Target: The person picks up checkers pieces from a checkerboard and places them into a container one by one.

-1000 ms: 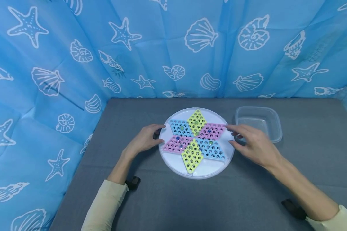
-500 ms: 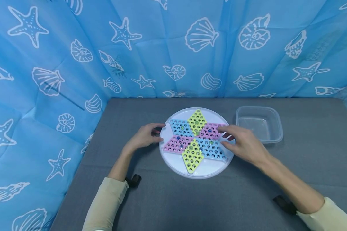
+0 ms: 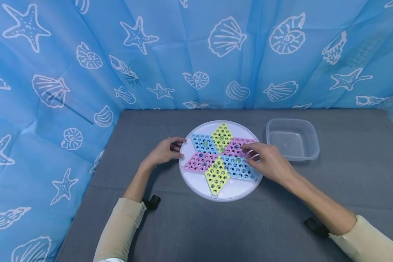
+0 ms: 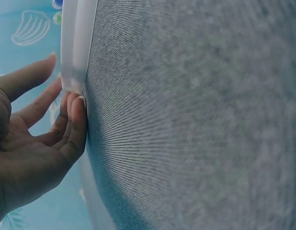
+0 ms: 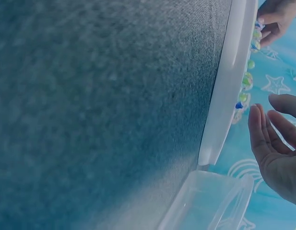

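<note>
A round white Chinese checkers board [image 3: 237,189] lies on the table, its star made of yellow, pink and blue perforated points. Several glass marbles sit in its holes, among them a blue marble [image 3: 236,147] and a green marble [image 3: 238,160]. My left hand [image 3: 165,150] is at the board's left edge; in the left wrist view its fingertips meet the rim [image 4: 76,43], thumb held apart. Above the pink and blue points on the right hovers my right hand [image 3: 269,160], fingers gently bent. The right wrist view shows nothing between its thumb and fingers, close beside the marbles [image 5: 246,80].
Behind my right hand, at the board's right, stands a clear plastic container [image 3: 293,142] with nothing in it. Grey cloth [image 3: 196,229] covers the table. A blue curtain [image 3: 173,54] with white shells and starfish hangs along the back and left.
My right hand has moved left from the board's right edge to over its pink and blue points. The left hand stays at the left rim. The whole head view has shifted slightly.
</note>
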Motion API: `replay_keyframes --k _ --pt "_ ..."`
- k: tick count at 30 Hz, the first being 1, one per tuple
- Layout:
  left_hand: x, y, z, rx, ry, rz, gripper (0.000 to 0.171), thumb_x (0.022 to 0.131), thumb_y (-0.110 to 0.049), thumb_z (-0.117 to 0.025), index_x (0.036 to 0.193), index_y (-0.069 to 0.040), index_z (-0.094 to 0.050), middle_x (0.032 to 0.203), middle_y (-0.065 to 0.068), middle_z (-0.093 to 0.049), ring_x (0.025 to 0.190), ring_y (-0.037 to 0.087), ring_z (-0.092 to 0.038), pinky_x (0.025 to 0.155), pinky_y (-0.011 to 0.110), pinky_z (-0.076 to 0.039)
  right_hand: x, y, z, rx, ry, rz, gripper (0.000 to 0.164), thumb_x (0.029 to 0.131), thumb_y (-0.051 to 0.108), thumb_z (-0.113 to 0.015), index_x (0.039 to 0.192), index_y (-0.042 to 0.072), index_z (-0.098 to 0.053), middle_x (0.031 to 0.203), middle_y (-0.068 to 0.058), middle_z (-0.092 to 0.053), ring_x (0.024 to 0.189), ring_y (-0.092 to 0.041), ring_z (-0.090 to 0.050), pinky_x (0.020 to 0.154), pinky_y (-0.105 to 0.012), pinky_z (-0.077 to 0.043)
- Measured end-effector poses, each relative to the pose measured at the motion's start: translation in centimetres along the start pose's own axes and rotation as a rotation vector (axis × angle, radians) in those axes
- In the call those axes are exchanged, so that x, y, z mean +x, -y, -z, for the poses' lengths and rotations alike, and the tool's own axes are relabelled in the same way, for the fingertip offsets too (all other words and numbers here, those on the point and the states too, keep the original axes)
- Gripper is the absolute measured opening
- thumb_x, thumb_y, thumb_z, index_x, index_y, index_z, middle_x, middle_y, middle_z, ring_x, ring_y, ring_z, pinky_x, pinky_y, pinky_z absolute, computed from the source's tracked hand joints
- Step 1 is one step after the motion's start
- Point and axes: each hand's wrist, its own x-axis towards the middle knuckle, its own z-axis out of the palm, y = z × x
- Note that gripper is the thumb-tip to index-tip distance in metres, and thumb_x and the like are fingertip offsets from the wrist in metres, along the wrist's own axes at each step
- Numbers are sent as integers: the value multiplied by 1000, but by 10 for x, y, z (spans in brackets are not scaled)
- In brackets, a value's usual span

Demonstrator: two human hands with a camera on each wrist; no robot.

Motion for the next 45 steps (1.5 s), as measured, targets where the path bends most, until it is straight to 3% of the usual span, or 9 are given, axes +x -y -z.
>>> replay_keyframes --k 9,16,25,35,45 --pt "5 0 1 -41 1 12 46 89 0 -70 133 -7 -58 115 13 -55 101 26 -52 86 37 -42 11 5 -5 -24 70 -94 43 83 4 -75 125 2 -66 110 -13 -70 94 -26 -68 81 -43 -54" --pt "5 2 0 -94 20 11 46 89 1 -69 133 -5 -57 118 16 -53 102 28 -49 88 39 -40 14 3 -10 -34 108 -125 42 83 7 -76 124 4 -67 111 -11 -70 96 -24 -67 84 -43 -53" --pt "5 6 1 -110 23 38 49 89 -3 -70 135 -11 -57 124 12 -53 109 28 -50 94 43 -40 17 -1 -14 -82 131 -111 32 81 14 -80 111 6 -73 100 -6 -66 90 -20 -62 82 -42 -50" --pt "5 5 1 -115 41 41 52 89 -3 -69 138 -11 -55 124 15 -51 110 30 -49 94 43 -39 22 -4 -17 -74 98 -93 24 78 16 -84 100 9 -77 86 -1 -65 74 -12 -57 68 -32 -48" --pt "5 7 -1 -107 53 36 52 90 -1 -68 139 -10 -54 120 14 -49 105 28 -48 90 39 -39 22 -3 -19 -89 92 -100 21 80 17 -83 100 10 -78 87 0 -65 76 -12 -58 68 -32 -49"
